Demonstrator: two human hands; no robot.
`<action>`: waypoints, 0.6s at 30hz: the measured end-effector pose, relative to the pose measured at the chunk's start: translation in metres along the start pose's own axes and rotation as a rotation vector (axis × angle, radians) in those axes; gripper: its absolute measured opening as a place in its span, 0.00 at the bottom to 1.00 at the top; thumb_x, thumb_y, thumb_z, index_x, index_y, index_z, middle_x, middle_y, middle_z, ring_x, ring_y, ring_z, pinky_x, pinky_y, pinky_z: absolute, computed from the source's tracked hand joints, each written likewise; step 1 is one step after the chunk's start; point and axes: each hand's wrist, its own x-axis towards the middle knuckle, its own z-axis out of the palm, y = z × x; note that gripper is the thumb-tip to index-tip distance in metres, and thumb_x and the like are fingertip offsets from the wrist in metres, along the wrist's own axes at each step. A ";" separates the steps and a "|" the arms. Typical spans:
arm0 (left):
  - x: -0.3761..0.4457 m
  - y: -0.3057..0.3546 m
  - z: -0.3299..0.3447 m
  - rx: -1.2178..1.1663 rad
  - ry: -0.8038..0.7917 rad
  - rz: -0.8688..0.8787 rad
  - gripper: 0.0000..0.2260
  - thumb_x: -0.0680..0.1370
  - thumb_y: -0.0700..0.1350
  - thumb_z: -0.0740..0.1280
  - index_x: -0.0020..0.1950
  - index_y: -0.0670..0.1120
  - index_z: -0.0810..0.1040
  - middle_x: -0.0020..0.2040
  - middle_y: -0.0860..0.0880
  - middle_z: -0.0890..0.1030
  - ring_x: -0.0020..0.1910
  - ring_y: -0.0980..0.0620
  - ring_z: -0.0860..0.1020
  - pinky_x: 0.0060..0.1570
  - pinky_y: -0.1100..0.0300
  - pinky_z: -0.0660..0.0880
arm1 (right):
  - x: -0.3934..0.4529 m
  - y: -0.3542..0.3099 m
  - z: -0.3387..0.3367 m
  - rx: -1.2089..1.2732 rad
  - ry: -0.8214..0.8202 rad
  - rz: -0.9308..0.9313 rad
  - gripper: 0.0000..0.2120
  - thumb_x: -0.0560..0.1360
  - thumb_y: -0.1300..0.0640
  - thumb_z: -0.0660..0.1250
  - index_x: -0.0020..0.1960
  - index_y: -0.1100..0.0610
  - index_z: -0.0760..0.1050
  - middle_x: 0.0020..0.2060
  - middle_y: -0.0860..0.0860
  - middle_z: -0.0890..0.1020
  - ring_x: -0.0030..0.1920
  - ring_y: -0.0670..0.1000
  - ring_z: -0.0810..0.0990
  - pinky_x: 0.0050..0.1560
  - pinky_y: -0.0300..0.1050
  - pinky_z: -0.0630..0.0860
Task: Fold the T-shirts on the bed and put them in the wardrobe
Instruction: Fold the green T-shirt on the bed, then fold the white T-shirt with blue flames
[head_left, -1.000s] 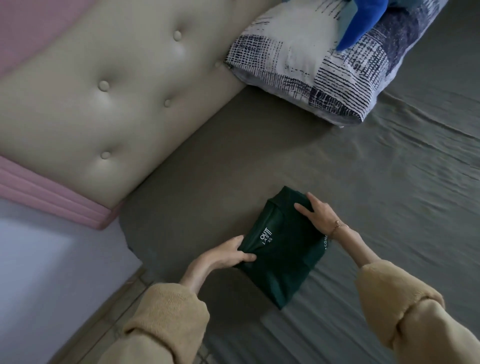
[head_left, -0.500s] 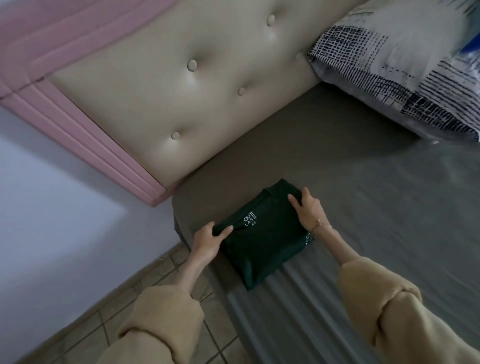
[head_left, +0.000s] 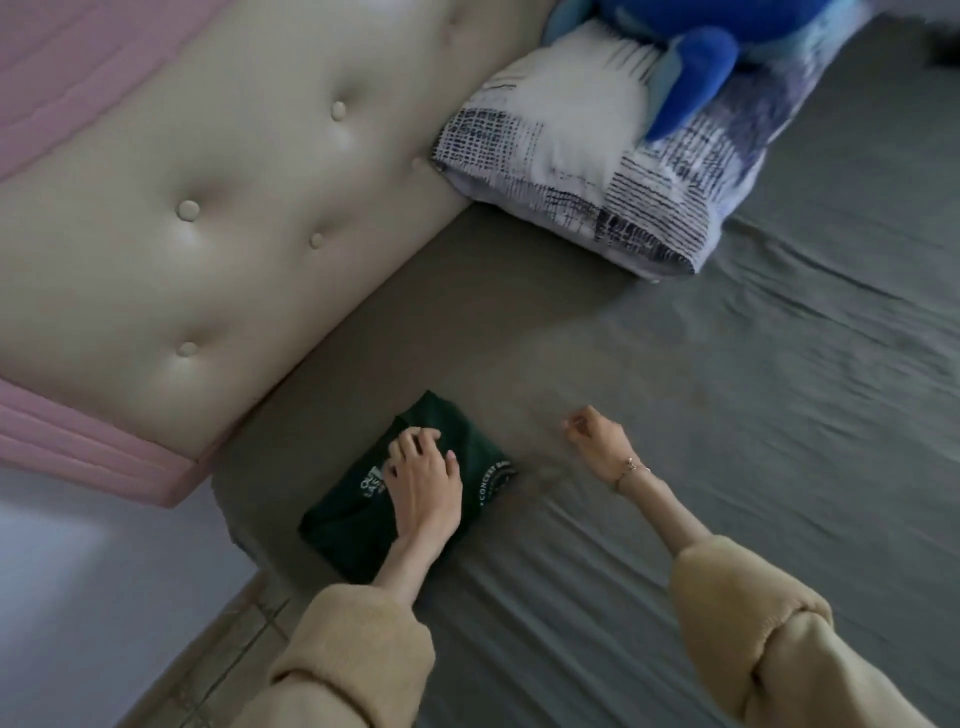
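Observation:
A dark green T-shirt (head_left: 343, 525), folded into a small rectangle with white print showing, lies on the grey bed sheet (head_left: 701, 441) near the mattress corner by the headboard. My left hand (head_left: 423, 483) rests flat on top of it, fingers spread toward its far end. To the right of the shirt, my right hand (head_left: 597, 441) is apart from it and just above the sheet. Its fingers are curled in and hold nothing. Both arms wear tan sleeves.
A beige tufted headboard (head_left: 208, 208) with a pink border runs along the left. A patterned pillow (head_left: 571, 171) with a blue plush toy (head_left: 691, 67) on it lies at the head of the bed. Tiled floor (head_left: 223, 649) and a pale wall (head_left: 78, 597) are at the lower left.
My left hand moved from the shirt's near-left edge onto its top. My right hand let go of the shirt's right side and drew away to the right, curling up.

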 end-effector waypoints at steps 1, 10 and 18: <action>-0.003 0.022 0.004 -0.023 -0.025 0.065 0.11 0.82 0.49 0.57 0.64 0.49 0.68 0.66 0.49 0.67 0.65 0.50 0.66 0.60 0.55 0.68 | -0.008 0.011 -0.015 0.011 0.013 0.017 0.14 0.80 0.57 0.60 0.59 0.67 0.72 0.55 0.62 0.80 0.58 0.59 0.76 0.51 0.42 0.66; -0.104 0.244 0.060 -0.424 -0.537 0.403 0.13 0.81 0.40 0.59 0.64 0.39 0.69 0.53 0.41 0.79 0.57 0.42 0.74 0.52 0.59 0.65 | -0.128 0.162 -0.164 0.211 0.244 0.220 0.10 0.80 0.58 0.59 0.56 0.64 0.71 0.48 0.62 0.83 0.48 0.58 0.81 0.49 0.43 0.72; -0.262 0.390 0.117 -0.375 -0.826 0.635 0.14 0.81 0.42 0.59 0.66 0.43 0.66 0.48 0.43 0.82 0.48 0.44 0.80 0.50 0.56 0.73 | -0.273 0.320 -0.250 0.362 0.497 0.409 0.06 0.79 0.59 0.61 0.54 0.60 0.71 0.42 0.58 0.82 0.34 0.50 0.77 0.38 0.36 0.70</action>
